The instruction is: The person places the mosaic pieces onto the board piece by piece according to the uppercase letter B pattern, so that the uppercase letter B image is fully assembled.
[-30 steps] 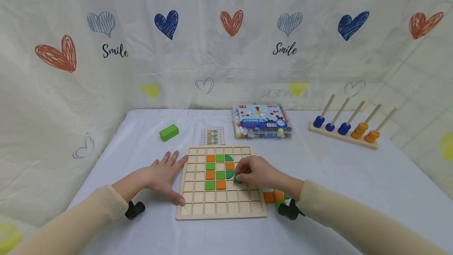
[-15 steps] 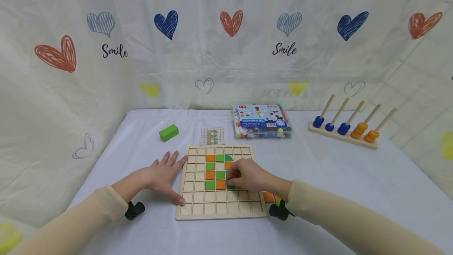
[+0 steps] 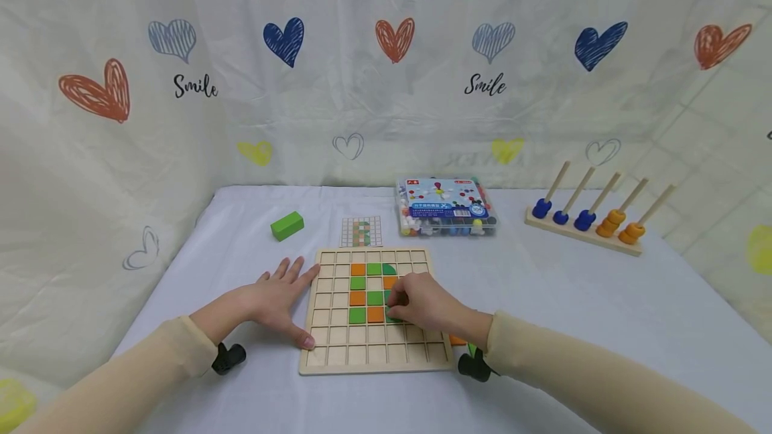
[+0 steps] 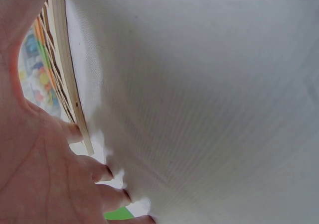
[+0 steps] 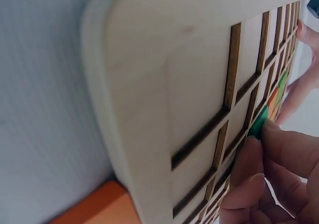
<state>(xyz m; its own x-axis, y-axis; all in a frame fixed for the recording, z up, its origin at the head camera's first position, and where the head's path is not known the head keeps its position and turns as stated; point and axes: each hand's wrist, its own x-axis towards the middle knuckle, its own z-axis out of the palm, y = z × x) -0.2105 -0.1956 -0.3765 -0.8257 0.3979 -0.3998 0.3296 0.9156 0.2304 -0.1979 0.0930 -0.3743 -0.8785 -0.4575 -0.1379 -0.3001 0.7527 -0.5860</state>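
Note:
A wooden grid board [image 3: 376, 353] lies on the white table, with orange, light green and dark green tiles in several cells. My right hand [image 3: 428, 301] pinches a dark green tile [image 5: 258, 123] between thumb and finger at the cell right of the lowest orange tile [image 3: 376, 314]. In the head view that hand partly covers the tile. My left hand [image 3: 274, 301] is spread at the board's left side, fingers straight, thumb and index finger touching its edge. The left wrist view shows its palm [image 4: 37, 169] beside the board edge [image 4: 70, 69].
Behind the board lies a small pattern card [image 3: 360, 231]; a green block [image 3: 287, 226] is to its left. A clear box of coloured parts [image 3: 447, 206] stands at the back, a peg stand [image 3: 584, 232] at the right. Loose tiles [image 3: 458, 340] lie beside the board's right edge.
My right hand has moved left and slightly down with the dark green tile, from beside the coloured tiles into the lowest tile row. My left hand has stayed in place.

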